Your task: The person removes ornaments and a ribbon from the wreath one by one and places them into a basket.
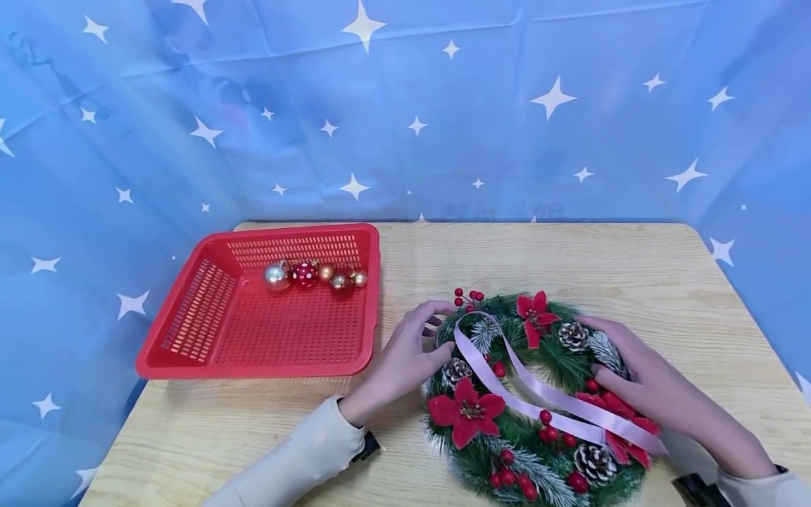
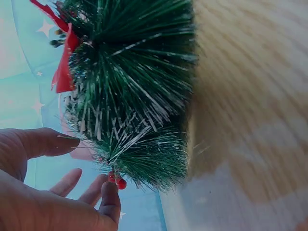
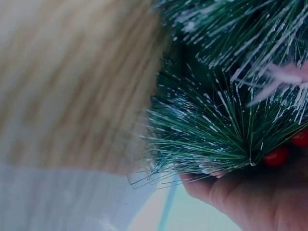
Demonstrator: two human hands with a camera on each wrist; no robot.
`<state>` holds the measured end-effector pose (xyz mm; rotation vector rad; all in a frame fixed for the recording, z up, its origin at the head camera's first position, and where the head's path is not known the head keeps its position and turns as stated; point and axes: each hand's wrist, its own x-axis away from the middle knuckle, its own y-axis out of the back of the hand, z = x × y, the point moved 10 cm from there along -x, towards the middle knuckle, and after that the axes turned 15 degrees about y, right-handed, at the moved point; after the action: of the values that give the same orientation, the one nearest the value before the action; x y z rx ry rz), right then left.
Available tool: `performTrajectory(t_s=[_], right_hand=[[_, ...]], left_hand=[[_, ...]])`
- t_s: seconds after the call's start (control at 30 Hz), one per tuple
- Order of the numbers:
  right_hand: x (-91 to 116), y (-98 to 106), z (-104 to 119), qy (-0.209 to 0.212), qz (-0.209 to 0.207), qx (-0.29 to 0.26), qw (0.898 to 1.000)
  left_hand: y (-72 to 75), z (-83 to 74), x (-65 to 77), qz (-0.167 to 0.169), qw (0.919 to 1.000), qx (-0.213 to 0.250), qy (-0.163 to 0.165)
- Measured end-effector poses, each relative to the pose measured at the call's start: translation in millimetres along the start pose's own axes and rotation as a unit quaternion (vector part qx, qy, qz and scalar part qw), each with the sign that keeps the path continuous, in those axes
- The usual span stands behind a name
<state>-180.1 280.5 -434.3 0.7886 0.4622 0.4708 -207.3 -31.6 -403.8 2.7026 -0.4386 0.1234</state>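
Note:
A green pine wreath (image 1: 507, 440) lies on the table, trimmed with red poinsettias (image 1: 467, 414), pinecones (image 1: 595, 462), red berries and frosted sprigs. A pale lilac ribbon (image 1: 484, 370) loops across it. At the wreath's left edge is my left hand (image 1: 405, 352), its thumb and fingers spread apart beside the needles. The left wrist view shows a gap between that thumb (image 2: 53, 143) and the fingertips, close to a red berry. My right hand (image 1: 640, 373) holds the wreath's right rim, thumb on top; in the right wrist view the needles partly hide its fingers.
A red plastic basket (image 1: 253, 371) stands at the left of the wooden table (image 1: 608, 257). Inside, several ornament balls sit near its back right, among them a silver one (image 1: 277, 276) and a red dotted one (image 1: 305, 274). A blue starry cloth (image 1: 393, 155) hangs behind.

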Motion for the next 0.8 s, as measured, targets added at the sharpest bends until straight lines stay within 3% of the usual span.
performTrajectory(t_s=[0.17,0.37,0.63,0.8], right_hand=[[-3.4,-0.9,1.2,0.004,0.01,0.009,1.0],[-5.7,-1.8,2.4,0.01,0.017,0.012,1.0],[-7.5,-2.4,1.7,0.013,0.019,0.018,1.0],[-6.8,-3.0,0.8,0.012,0.018,0.011,1.0]], left_hand=[[-3.9,-7.2,1.1,0.005,0.999,-0.029,-0.033],[-7.9,-10.6,2.6,0.019,0.9979,-0.039,-0.048],[-5.5,-5.2,4.3,0.01,0.9992,-0.023,-0.031],[-0.8,-1.2,7.3,0.003,0.9994,0.03,-0.017]])
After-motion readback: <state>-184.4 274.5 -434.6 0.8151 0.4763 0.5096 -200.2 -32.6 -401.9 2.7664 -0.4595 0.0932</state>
